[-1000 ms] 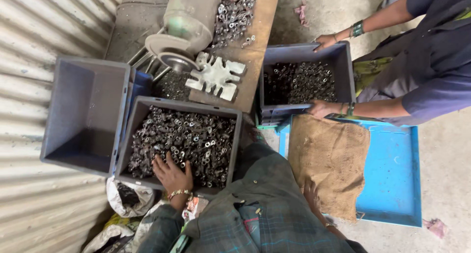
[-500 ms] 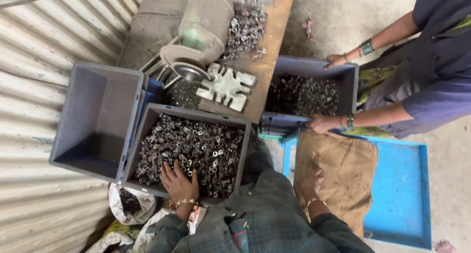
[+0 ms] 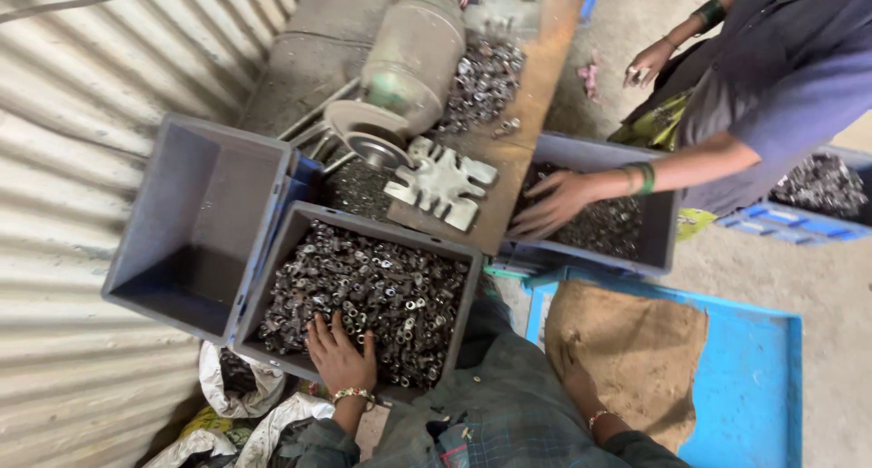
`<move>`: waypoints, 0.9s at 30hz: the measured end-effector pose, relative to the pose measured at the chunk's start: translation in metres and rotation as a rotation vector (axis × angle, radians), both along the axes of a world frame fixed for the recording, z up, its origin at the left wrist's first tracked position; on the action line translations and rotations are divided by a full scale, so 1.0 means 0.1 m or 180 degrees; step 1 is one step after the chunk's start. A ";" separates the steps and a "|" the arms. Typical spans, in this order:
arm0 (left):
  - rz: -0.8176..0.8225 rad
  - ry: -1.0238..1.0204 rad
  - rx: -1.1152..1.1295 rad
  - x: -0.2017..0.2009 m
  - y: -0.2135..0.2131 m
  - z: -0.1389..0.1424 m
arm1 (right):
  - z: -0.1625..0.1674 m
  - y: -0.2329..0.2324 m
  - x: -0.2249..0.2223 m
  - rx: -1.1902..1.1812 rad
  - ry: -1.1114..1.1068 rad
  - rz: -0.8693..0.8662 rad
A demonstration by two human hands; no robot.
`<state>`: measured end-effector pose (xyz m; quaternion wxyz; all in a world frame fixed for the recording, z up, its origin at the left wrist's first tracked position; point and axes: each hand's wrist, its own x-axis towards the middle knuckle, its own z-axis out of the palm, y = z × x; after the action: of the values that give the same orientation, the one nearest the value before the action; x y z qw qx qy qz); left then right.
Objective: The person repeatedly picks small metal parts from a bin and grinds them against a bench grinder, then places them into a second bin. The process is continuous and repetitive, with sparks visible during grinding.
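grey plastic crate (image 3: 272, 277) full of dark, rusty-brown and silvery metal rings (image 3: 363, 295). empty grey crate (image 3: 182, 232) beside it. pale green motor (image 3: 413, 59) on brown worktop (image 3: 536, 78). tan sack (image 3: 627, 359) on bright blue tray (image 3: 754, 386). wearer's shirt (image 3: 509, 413) dark teal-grey plaid. co-worker's sleeve (image 3: 790, 96) slate blue, green bangle (image 3: 643, 177). corrugated wall (image 3: 82, 114) pale grey.

nuts (image 3: 381, 291): small dark metal rings, loose heap, lower centre of frame | bin (image 3: 272, 282): grey, square, open, nearly full | my left hand (image 3: 342, 357) flat on heap's near edge
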<state>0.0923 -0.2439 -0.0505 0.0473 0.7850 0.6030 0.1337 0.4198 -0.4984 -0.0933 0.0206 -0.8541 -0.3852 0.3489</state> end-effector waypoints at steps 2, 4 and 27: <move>0.0068 0.0016 -0.0051 0.02 0.01 0.03 | -0.04 0.05 0.12 0.0135 0.0154 0.0214; 0.0010 -0.0011 0.0011 0.03 0.00 0.09 | -0.11 0.04 0.31 -0.0075 0.0476 0.0482; 0.0398 -0.0133 -0.0393 0.08 0.04 0.47 | 0.55 3.30 2.60 0.3958 -0.0967 0.6149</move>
<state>0.1006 -0.2399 -0.0034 0.0997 0.7384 0.6569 0.1153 0.6803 -0.1684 -0.0383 0.1155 -0.0797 -0.9806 -0.1365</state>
